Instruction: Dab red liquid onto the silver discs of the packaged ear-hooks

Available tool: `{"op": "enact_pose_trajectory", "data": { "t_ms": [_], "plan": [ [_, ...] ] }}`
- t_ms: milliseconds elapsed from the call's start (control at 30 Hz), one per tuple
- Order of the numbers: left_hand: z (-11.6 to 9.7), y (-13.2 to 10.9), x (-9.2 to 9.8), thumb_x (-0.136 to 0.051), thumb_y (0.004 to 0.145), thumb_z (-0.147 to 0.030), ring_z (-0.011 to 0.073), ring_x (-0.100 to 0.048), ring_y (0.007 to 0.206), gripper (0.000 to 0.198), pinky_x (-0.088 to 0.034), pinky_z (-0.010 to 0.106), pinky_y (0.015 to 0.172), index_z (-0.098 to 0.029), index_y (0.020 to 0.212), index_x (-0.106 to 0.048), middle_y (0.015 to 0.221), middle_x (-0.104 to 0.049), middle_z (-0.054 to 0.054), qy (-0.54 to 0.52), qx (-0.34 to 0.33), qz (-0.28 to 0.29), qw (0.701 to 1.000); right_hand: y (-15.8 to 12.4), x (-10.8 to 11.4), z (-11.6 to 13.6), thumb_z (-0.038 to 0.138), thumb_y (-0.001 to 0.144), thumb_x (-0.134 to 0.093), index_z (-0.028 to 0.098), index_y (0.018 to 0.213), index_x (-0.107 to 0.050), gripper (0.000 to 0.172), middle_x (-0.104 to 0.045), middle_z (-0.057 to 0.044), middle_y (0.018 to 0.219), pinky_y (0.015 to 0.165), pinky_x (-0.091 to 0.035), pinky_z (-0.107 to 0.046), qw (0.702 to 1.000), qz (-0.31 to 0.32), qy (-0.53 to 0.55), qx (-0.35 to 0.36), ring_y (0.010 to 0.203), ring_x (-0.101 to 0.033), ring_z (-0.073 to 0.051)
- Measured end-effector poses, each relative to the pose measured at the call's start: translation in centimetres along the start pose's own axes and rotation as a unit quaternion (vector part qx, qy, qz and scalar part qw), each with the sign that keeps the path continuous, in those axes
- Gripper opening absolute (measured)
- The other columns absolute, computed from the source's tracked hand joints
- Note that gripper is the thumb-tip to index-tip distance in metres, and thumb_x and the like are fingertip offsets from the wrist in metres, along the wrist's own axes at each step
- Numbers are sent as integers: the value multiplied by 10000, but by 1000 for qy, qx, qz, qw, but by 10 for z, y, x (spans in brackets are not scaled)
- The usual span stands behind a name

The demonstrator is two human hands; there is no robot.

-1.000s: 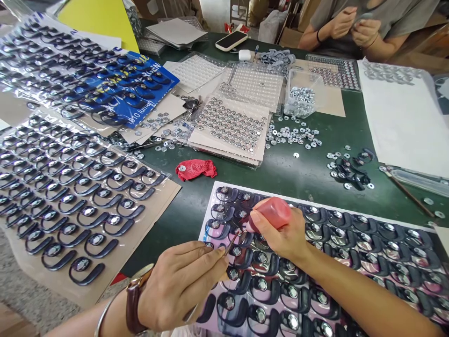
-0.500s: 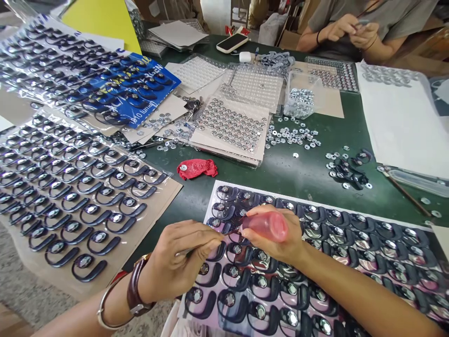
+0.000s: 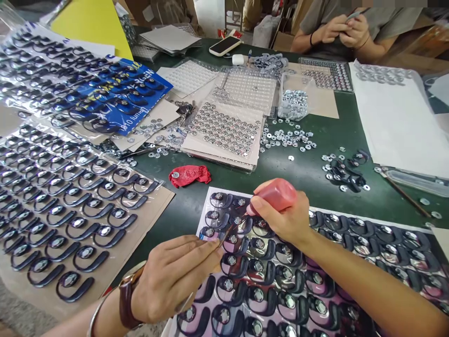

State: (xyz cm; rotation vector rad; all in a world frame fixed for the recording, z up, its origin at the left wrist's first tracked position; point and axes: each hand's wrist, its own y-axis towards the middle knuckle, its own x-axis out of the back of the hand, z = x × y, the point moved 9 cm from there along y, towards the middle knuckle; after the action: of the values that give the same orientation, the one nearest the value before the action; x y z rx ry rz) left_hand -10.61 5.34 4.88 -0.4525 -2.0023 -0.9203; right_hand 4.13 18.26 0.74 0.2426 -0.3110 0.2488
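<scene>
Down near the front edge of the green table point(image 3: 301, 173), the right hand point(image 3: 286, 220) is curled around a small pink squeeze bottle point(image 3: 275, 195), fingers and thumb closed snugly on its body. The bottle lies tilted, its long axis running from upper right to lower left, with the nozzle end pointing down and left toward the sheet of dark hook-shaped parts point(image 3: 315, 281) below it. The left hand point(image 3: 171, 276), wearing a brown-strapped watch point(image 3: 125, 299) and a thin bangle, pinches a thin stick point(image 3: 224, 235) between thumb and fingertips; the stick slants up and to the right, its tip just beside the bottle's nozzle, over a hook piece in the sheet's upper left corner. Each hook on that sheet carries a shiny round disc. To the left lies a cardboard panel point(image 3: 154, 206) covered with rows of the same hooks under clear film, and beyond it a blue printed sheet point(image 3: 140, 98) bearing more. A crumpled red scrap point(image 3: 191, 174) rests on the table between the panel and the near sheet. Farther back sit a tray of silver discs point(image 3: 224, 131), loose washers point(image 3: 287, 138) scattered on the green, and a phone point(image 3: 224, 45). Across the table, another person's hands point(image 3: 342, 30) are held close together over something small.
</scene>
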Motion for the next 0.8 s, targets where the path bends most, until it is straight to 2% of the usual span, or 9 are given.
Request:
{"op": "enact_pose_trajectory", "data": {
  "t_ms": [200,433,567,800],
  "plan": [
    [-1,7,-9,-398,927,-112,202,-688,883,280,-590,325,771,-22,1053,-631,1030,-692,154,24,-33,8,999,-6,-8,-12,348,784,-670,192,818,-624,166,-692,10,596,540,-536,-248,1000,-13,20,3,521,-659,-140],
    [-12,6,-18,-469,888,-121,221,-679,932,255,-589,316,813,-20,1043,-645,1069,-682,151,84,-68,12,994,-4,-19,-12,369,783,-666,180,827,-622,199,-688,7,589,533,-529,-244,999,35,6,12,518,-650,-137],
    [-20,5,-24,-424,901,-133,247,-665,981,295,-579,332,841,-10,1052,-645,1067,-676,168,101,-85,31,991,-5,-24,-11,377,789,-654,176,812,-623,205,-688,1,591,539,-536,-254,998,55,-1,21,513,-647,-140],
    [-24,5,-25,-371,910,-129,236,-657,991,330,-580,320,833,-31,1026,-663,1051,-686,153,116,-90,15,989,-4,-23,-7,378,802,-646,184,815,-626,196,-691,11,604,552,-527,-242,998,46,-26,36,521,-648,-131]
  ]
}}
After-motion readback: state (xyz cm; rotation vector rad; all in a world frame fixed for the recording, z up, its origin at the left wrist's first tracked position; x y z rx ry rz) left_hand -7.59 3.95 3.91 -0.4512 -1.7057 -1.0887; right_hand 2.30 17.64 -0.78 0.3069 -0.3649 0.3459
